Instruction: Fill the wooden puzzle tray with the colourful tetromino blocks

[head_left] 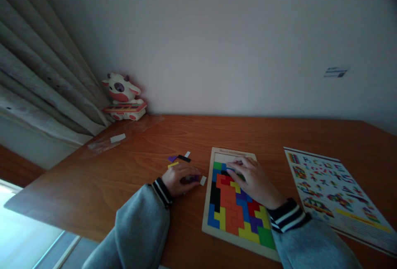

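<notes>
A wooden puzzle board (pixel 208 202) lies on the table, filled with coloured block pieces in red, orange, black, blue, yellow, green and purple. Its top strip shows bare wood. My right hand (pixel 252 180) rests over the board's upper right, fingers extended and a little apart, fingertips by the blue and black pieces; its palm hides part of the puzzle. Left of the board, my left hand (pixel 180 178) curls its thumb and fingers around a purple puzzle piece (pixel 194 178), partly hidden. Beside it lie a white piece (pixel 203 181) and a yellow piece (pixel 173 164), the latter just behind the knuckles.
Farther back are a black piece (pixel 184 158), a purple piece (pixel 172 159) and another white piece (pixel 187 154). A printed pattern sheet (pixel 335 190) lies at right. A cow toy with a keyboard (pixel 124 97) stands at the back left, near clear plastic film (pixel 102 145) and a curtain (pixel 40 62).
</notes>
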The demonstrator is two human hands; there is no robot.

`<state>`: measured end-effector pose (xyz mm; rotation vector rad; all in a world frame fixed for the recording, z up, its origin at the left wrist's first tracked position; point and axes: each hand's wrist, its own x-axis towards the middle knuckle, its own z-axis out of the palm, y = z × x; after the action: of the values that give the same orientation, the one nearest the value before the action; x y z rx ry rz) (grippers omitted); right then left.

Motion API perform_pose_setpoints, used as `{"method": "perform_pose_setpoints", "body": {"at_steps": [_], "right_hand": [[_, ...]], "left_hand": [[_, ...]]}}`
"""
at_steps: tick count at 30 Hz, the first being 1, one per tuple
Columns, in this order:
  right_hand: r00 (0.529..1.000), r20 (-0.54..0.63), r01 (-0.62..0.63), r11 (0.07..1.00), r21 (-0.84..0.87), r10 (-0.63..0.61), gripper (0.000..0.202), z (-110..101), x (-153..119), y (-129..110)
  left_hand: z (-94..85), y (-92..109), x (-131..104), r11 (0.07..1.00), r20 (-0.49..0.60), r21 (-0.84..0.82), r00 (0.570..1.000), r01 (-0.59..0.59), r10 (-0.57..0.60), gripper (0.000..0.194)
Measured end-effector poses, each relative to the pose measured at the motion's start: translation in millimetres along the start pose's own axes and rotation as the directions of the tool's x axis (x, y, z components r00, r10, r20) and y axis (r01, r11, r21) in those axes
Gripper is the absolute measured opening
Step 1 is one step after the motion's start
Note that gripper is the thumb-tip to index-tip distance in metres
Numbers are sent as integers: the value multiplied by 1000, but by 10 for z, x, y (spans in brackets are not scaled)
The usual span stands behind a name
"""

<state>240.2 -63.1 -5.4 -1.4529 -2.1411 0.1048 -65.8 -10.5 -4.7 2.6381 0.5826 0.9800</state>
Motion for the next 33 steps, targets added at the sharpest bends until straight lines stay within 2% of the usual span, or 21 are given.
{"method": "perform_pose_setpoints", "body": {"at_steps": [2, 4, 7, 9, 11, 13, 16, 19, 23, 26, 28, 31, 33], "right_hand": [[999, 35, 20, 1000, -2, -20, 30, 29, -20, -2], [999, 29, 25, 1000, 12, -26, 31, 40, -28, 0], [999, -36, 9, 998, 57, -7, 30, 13, -13, -12], [998, -62, 10, 991, 134, -2, 26, -17, 3, -59], [999, -34, -5, 965, 264, 15, 24, -42, 14, -151], [997, 54, -65, 908, 414, 47, 26, -52, 17, -278], [978, 195, -174, 807, 565, 74, 29, -42, 11, -471], [966, 241, -231, 734, 639, 94, 28, -19, 7, -570], [960, 230, -278, 669, 689, 162, 31, 8, 13, -505], [952, 204, -305, 657, 690, 228, 32, 8, 15, -360], [942, 191, -330, 653, 681, 277, 33, 0, 11, -248], [919, 154, -358, 604, 712, 363, 36, -13, 4, -91], [902, 103, -350, 571, 742, 419, 38, -23, 7, -15]], "left_hand": [[-20, 1, 6, 1000, -29, 4, 999, 24, -23, 28], [-60, -5, 9, 995, -112, 16, 989, 94, -92, 28], [-122, -8, 21, 973, -287, 22, 933, 231, -215, 30], [-134, 18, 44, 969, -354, 30, 909, 244, -218, 30], [-104, 79, 86, 988, -339, 53, 933, 143, -117, 26], [-31, 173, 144, 998, -291, 64, 956, -7, 26, 23], [127, 322, 238, 989, -255, 64, 956, -131, 144, 25], [271, 411, 309, 987, -235, 32, 958, -160, 163, 23], [352, 420, 353, 993, -198, -19, 973, -120, 114, 31], [310, 364, 355, 997, -188, 43, 979, -66, 73, 40], [220, 279, 326, 994, -175, 110, 983, -29, 48, 36], [-10, 67, 187, 978, -77, 207, 997, -4, 20, 29], [-194, -99, 23, 967, -7, 252, 999, 39, -39, 25]]}}
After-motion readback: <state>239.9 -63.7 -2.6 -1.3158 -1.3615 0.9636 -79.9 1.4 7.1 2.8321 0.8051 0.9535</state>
